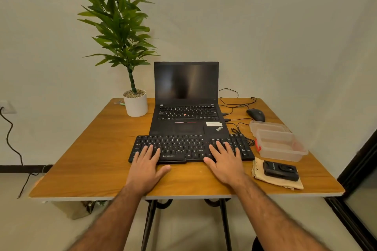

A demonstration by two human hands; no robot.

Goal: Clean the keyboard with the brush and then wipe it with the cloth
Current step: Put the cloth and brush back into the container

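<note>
Both hands flat, fingers straight and spread, gripping nothing. Left hand (145, 166) lies on the left end of the keyboard (189, 146), thumb on the table (98, 153). Right hand (225, 161) covers the keys on the right side. Keyboard sits near the front edge, touching the open laptop (186, 108) behind it. Right of the keyboard: beige cloth (265, 178) with a black case (281, 170) on top, clear box (279, 144) behind, mouse (256, 114) further back. Potted plant (135, 103) at back left. Brush not identifiable.
</note>
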